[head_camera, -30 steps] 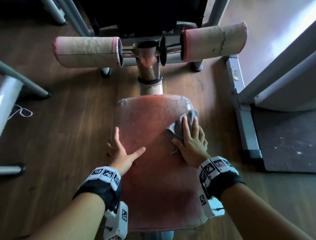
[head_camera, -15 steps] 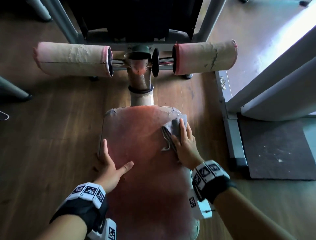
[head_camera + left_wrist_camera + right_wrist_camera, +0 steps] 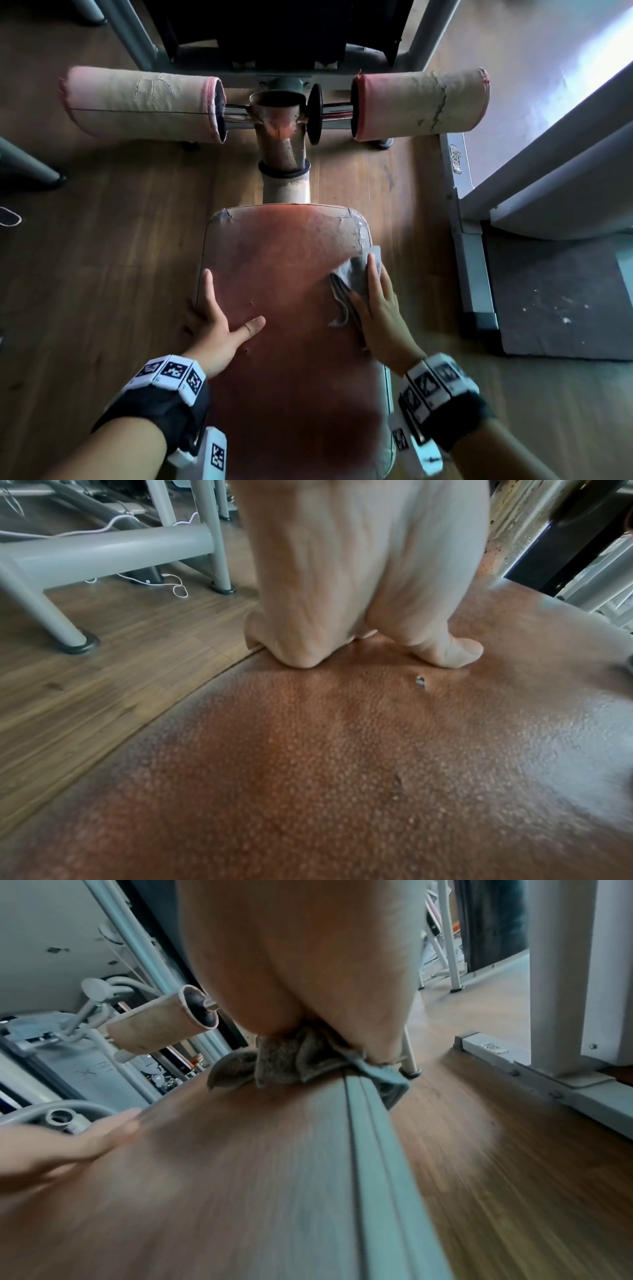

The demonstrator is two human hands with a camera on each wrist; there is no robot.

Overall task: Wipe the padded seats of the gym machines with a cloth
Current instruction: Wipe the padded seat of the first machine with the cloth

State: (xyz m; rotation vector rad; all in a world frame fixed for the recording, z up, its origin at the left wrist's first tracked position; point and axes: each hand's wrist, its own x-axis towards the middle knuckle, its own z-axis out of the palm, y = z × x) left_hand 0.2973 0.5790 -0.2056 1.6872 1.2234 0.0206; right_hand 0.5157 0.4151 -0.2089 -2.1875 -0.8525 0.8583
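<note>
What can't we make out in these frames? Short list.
- Right hand covers most of the cloth in the head view; its full extent is hidden.
- Right wrist view: seat motion-blurred, surface unreadable.
- Left wrist view: left hand hides its own fingertips.
- Head view: seat's near end cut off by the frame edge.
</note>
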